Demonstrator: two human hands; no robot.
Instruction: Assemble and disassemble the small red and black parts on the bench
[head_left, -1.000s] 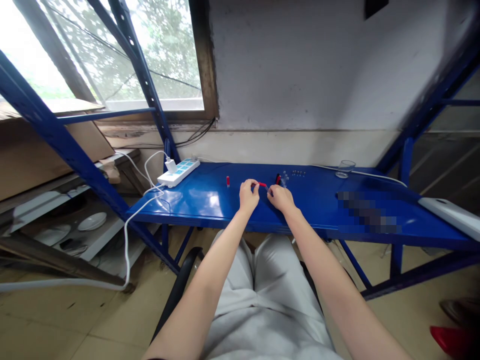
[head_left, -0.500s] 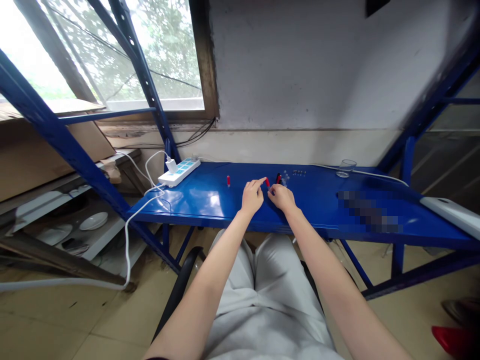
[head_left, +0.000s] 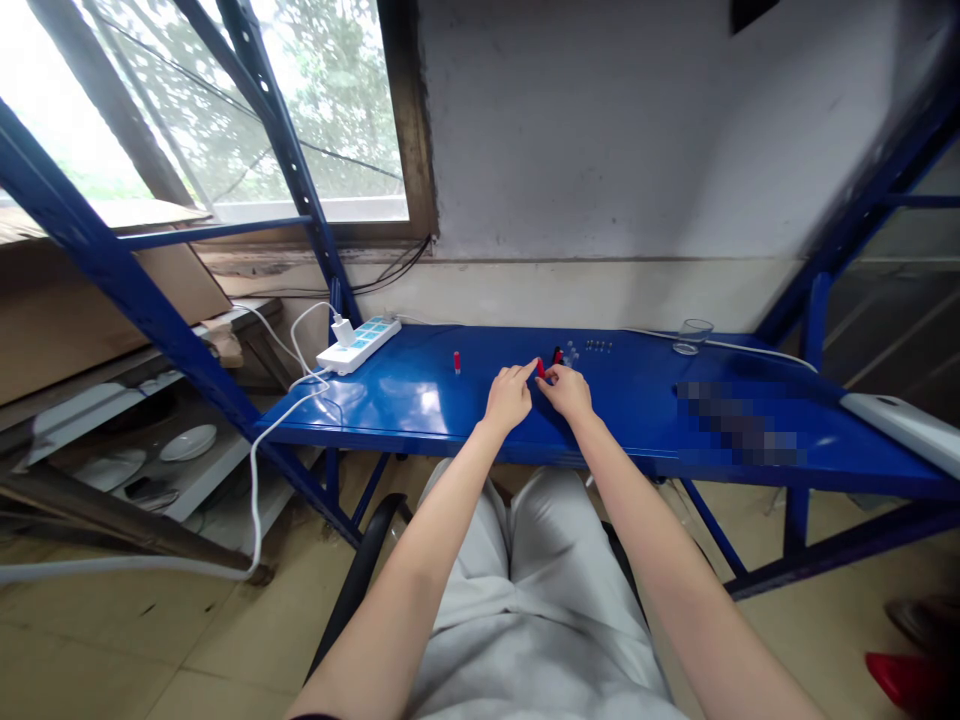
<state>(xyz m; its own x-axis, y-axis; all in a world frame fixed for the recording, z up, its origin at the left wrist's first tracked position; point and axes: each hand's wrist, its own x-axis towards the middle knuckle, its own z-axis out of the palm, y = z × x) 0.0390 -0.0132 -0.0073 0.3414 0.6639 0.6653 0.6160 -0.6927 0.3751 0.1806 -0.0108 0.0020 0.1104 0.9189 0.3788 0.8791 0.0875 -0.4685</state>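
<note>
A glossy blue tabletop [head_left: 420, 400] stood under a window [head_left: 330, 100] against a grey wall. A blurred patch [head_left: 739, 425] hid its right part. At centre frame, the right hand [head_left: 568, 392] pinched a tiny red piece [head_left: 540, 368]. The left hand [head_left: 510, 397], its grip empty, touched it with one forefinger. Its long axis ran up-frame; details were unclear.

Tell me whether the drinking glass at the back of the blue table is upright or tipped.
Upright: the glass stands on its base on the blue table, rim facing up. It looks empty.
</note>
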